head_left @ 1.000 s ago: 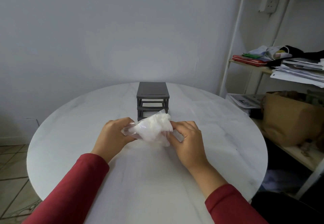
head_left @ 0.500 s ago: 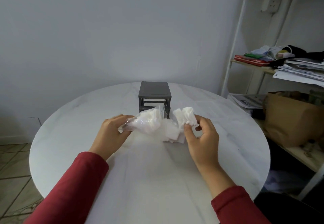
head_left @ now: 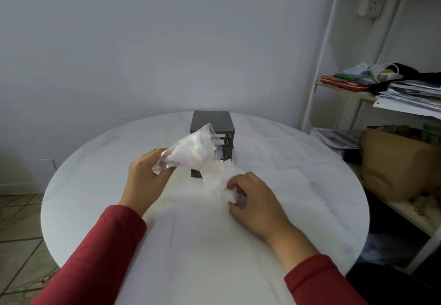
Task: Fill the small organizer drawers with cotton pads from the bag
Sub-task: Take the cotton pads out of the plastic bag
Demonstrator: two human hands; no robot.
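Bag (head_left: pixel 191 152) is now tipped up, higher than half a second ago. Your left hand (head_left: pixel 149 178) pinches its closed end. Cotton pads (head_left: pixel 220 179) spill toward 4 o'clock, and your right hand (head_left: pixel 255 202) curls round a clump. Organizer (head_left: pixel 212 123) waits at 12 o'clock, ready for loading.

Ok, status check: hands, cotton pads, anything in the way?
Left hand holds bag by one end, raised. Right hand grips cotton pads trailing from it. Bag partly covers organizer front.

The bag (head_left: pixel 191 152) hangs before the organizer (head_left: pixel 211 123) front (mostly hidden); open tabletop (head_left: pixel 286 185) lies on both sides.
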